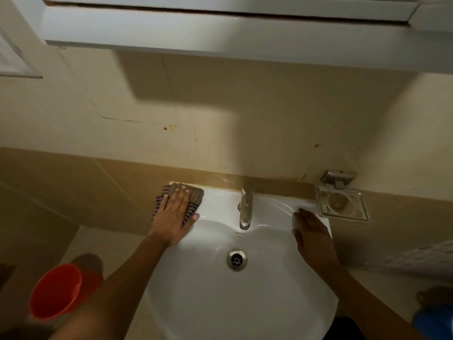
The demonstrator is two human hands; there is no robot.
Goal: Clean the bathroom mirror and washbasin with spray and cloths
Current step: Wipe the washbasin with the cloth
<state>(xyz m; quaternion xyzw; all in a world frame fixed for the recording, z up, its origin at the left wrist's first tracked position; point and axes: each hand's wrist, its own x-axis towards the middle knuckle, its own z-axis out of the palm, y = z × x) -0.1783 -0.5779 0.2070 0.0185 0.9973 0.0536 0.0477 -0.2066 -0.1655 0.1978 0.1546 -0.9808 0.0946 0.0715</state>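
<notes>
closest to my lens in the head view are the two forearms reaching over the white washbasin [245, 303]. my left hand [175, 214] lies flat, fingers straight, pressing a striped cloth [195, 196] onto the basin's back left corner, just beside the wall. the cloth sits under the palm and fingers, with its far edge showing past the fingertips. my right hand [312, 238] rests on the right rim, near the wall-mounted soap dish [343, 204]; something pale seems tucked under its fingers, but i cannot tell whether it grips anything. the chrome tap [245, 208] stands between the hands, with the drain [236, 260] below it. to wipe well, i judge i should keep even pressure, sweep the cloth along the rim toward the tap, and work round its base. an orange bucket [55, 290] sits on the floor at left.
</notes>
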